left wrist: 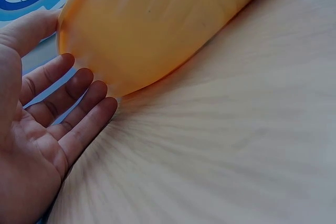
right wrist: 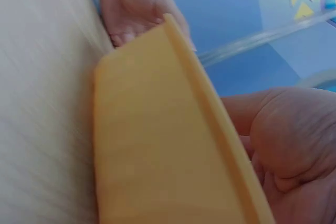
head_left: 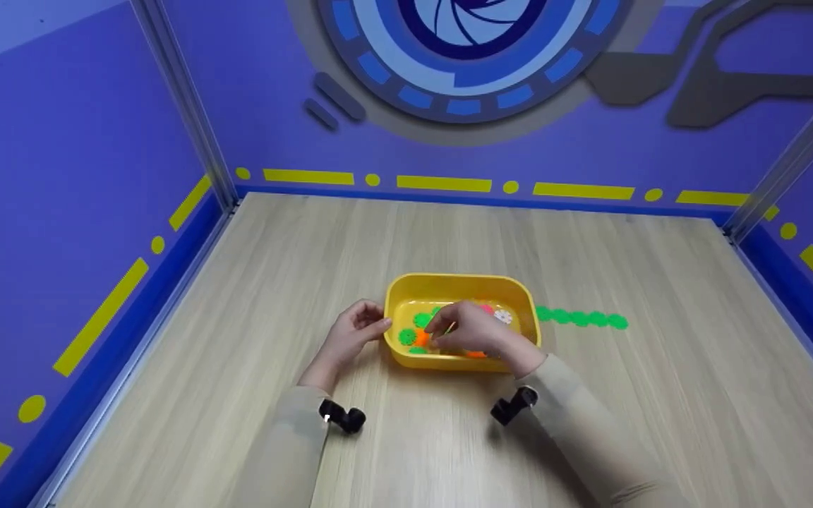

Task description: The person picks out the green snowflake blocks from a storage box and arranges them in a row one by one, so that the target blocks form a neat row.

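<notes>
A yellow plastic bin (head_left: 463, 283) sits on the table with several small notched discs in it. Among them are green discs (head_left: 407, 337), an orange disc (head_left: 422, 338) and a white disc (head_left: 502, 317). My left hand (head_left: 358, 331) is at the bin's left end; in the left wrist view its straight fingers (left wrist: 79, 85) touch the outer wall, thumb at the rim. Reaching over the near wall, my right hand (head_left: 473, 328) is inside the bin, bent fingers at the orange disc. Whether they grip it cannot be told; the bin wall (right wrist: 152, 124) hides the fingertips in the right wrist view.
A row of joined green discs (head_left: 579, 317) lies on the wooden table (head_left: 660, 395), stretching right from behind the bin's right end. Blue printed panels (head_left: 272, 106) with metal corner posts (head_left: 191, 106) stand along the back and both sides.
</notes>
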Demonstrator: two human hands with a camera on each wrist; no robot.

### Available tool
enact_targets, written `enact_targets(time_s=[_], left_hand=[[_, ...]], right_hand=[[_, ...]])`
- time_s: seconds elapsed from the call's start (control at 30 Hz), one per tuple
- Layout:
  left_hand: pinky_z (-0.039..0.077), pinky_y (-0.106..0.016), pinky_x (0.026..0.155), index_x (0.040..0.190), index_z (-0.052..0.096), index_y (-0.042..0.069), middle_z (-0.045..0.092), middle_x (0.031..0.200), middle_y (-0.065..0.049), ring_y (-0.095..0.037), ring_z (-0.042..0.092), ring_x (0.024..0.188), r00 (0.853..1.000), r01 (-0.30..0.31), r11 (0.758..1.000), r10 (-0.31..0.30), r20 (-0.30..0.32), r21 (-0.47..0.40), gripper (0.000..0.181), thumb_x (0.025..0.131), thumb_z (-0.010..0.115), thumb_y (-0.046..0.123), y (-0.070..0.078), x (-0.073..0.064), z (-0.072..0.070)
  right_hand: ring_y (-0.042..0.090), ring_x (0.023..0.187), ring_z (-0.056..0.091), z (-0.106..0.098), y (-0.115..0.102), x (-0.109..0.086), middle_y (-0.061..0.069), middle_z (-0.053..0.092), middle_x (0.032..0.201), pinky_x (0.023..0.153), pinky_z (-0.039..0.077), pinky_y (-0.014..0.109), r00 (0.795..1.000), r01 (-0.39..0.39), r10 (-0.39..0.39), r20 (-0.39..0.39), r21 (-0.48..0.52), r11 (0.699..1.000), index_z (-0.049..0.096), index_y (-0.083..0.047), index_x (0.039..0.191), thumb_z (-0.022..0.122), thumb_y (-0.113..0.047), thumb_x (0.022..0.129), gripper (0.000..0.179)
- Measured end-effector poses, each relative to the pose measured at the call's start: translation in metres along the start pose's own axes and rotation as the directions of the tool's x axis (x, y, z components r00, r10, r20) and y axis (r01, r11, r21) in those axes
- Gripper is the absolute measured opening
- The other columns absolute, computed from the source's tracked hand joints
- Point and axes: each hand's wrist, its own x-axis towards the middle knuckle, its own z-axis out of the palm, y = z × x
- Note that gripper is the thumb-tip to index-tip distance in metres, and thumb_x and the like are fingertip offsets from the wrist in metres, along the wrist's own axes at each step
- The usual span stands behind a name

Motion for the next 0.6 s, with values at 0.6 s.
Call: enact_targets(time_s=[0.6], left_hand=[[0.059, -0.026, 0.086, 0.112, 0.06, 0.0, 0.062, 0.106, -0.002, -0.013, 0.062, 0.101, 1.0, 0.006, 1.0, -0.006, 0.0, -0.005, 0.023, 0.096, 0.071, 0.011, 0.001, -0.001, 0.0]], right_hand=[[0.011, 0.083, 0.062, 0.016, -0.012, 0.024, 0.003, 0.077, 0.098, 0.09, 0.06, 0.035, 0.971, 0.155, -0.109, 0.211, -0.214, 0.964, 0.081, -0.014, 0.105, 0.075, -0.007, 0.093, 0.016]])
